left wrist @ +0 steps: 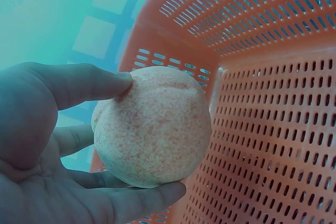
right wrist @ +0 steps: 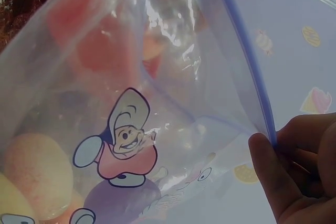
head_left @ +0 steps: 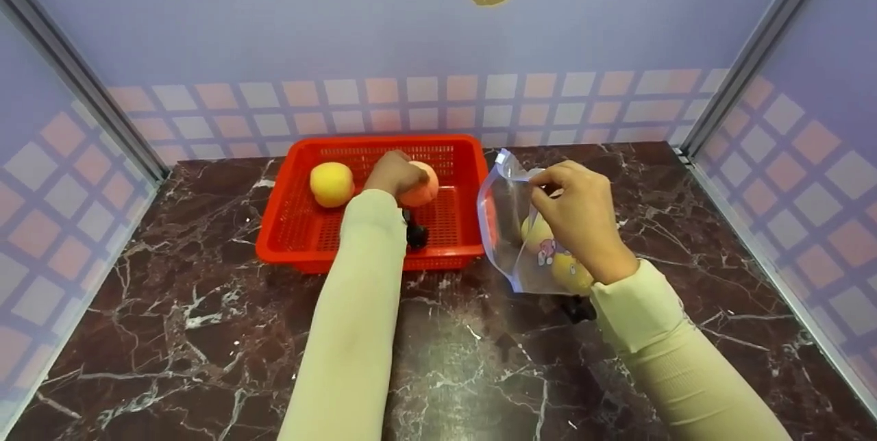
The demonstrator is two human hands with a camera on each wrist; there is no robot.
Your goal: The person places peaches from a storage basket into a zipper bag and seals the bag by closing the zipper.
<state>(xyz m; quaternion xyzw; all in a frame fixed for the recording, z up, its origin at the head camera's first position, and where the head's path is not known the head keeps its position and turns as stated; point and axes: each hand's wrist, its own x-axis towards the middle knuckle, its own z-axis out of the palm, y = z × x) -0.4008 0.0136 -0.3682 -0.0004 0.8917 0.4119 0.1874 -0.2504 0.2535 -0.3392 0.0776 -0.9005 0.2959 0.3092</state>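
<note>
Left wrist view shows our left grip (left wrist: 63, 145) curled around a peach (left wrist: 152, 127) inside the red basket (left wrist: 273, 129). Our right grip (head_left: 579, 218) pinches the rim of the clear bag (head_left: 510, 222), fruit beneath it. We judge the peach could slip if the thumb loosens, or the bag mouth could sag shut.

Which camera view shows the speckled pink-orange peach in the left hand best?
The left wrist view: the speckled pink-orange peach fills it, fingers curled around. The head view shows it small and half-hidden; the right wrist view misses it.
</note>
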